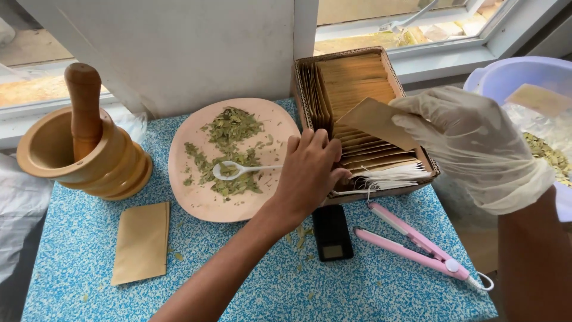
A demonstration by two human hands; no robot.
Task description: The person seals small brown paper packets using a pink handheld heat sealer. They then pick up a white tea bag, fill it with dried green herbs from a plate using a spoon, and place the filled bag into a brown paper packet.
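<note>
My bare left hand (310,173) holds the handle of a small white plastic spoon (229,171). The spoon's bowl rests among crushed dried green leaves (232,128) on a round pink plate (202,206). My right hand (476,149), in a thin translucent glove, pinches a brown paper sachet (375,122) by its corner. It holds the sachet just above a cardboard box (344,53) packed with several more brown sachets. White strings (393,176) lie at the box's near end.
A wooden mortar (113,164) with its pestle (83,101) stands at the left. On the blue speckled tabletop (77,298) lie a flat brown sachet (142,241), a small black scale (332,232) and a pink clamp-style sealer (417,244). A lavender basin (512,71) with leaves sits at the right.
</note>
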